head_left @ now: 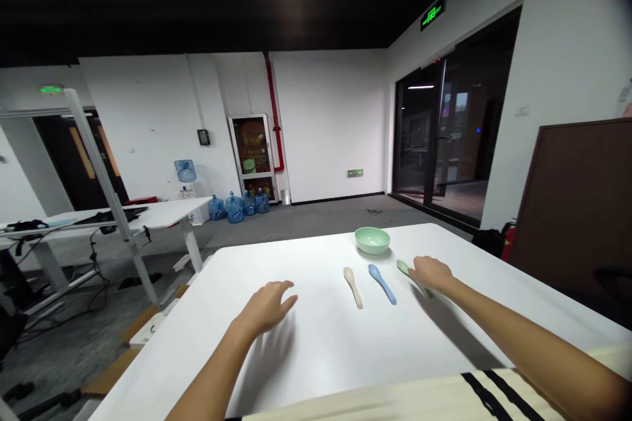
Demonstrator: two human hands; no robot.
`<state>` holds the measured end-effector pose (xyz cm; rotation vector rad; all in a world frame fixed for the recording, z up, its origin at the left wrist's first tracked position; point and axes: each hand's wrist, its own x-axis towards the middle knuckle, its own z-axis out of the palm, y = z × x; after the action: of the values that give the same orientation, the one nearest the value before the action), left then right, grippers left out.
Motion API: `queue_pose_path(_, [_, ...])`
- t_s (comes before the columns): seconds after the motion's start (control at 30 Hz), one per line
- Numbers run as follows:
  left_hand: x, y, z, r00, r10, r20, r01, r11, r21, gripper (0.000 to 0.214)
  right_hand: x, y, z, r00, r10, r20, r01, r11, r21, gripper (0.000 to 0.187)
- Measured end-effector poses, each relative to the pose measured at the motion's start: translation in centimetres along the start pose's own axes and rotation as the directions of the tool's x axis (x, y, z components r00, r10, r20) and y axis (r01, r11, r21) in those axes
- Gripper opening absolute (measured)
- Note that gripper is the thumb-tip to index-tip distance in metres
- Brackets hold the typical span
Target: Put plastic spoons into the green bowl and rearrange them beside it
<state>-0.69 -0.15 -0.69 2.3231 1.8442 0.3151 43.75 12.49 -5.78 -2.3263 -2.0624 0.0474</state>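
My left hand (269,306) hovers over the left part of the white table (316,355), its thumb and fingers apart and nothing in them. At the right, my right hand (432,273) is closed around the middle of a green spoon (402,267); its fingertips are partly hidden. The spoon's bowl points away from me, and its handle end shows below the hand. Between my hands lie a blue spoon (382,284) and a beige spoon (353,287), both with bowls toward the far side. A light green bowl (372,241) stands upright behind the spoons, near the far edge.
Another white table (172,210) with cables and dark items stands at the left, beside a metal post (101,164). Several blue water jugs (234,207) sit on the floor by the wall. A brown board (577,210) stands at the right, near glass doors (444,131).
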Motion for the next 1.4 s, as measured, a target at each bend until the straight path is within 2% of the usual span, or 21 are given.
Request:
queue_pose_path(0.13, [-0.2, 0.0, -0.1, 1.0, 0.01, 0.0, -0.01, 1.0, -0.001, 0.056, -1.1, -1.4, -2.2, 0.995, -0.063, -0.078, 0.064, 0.998, 0.013, 0.043])
queue_pose_path(0.3, [-0.4, 0.4, -0.3, 1.0, 0.002, -0.005, -0.002, 1.0, 0.002, 0.055, -2.8, -2.1, -3.8, 0.973, -0.168, -0.158, 0.175, 0.984, 0.034, 0.043])
queue_pose_path(0.67, [-0.3, 0.3, -0.1, 1.0, 0.01, 0.003, -0.01, 1.0, 0.003, 0.056, -5.6, -1.6, -1.6, 0.931, -0.256, -0.261, 0.29, 0.951, 0.103, 0.044])
queue_pose_path(1.2, [-0.4, 0.6, -0.1, 1.0, 0.012, 0.008, -0.012, 1.0, -0.009, 0.057, -6.1, -1.0, -1.8, 0.948, -0.239, -0.211, 0.276, 0.945, 0.172, 0.046])
queue_pose_path(1.4, [-0.5, 0.8, -0.2, 1.0, 0.006, 0.011, -0.006, 1.0, -0.005, 0.058, -6.3, -1.0, -1.9, 0.94, -0.247, -0.236, 0.287, 0.946, 0.152, 0.044])
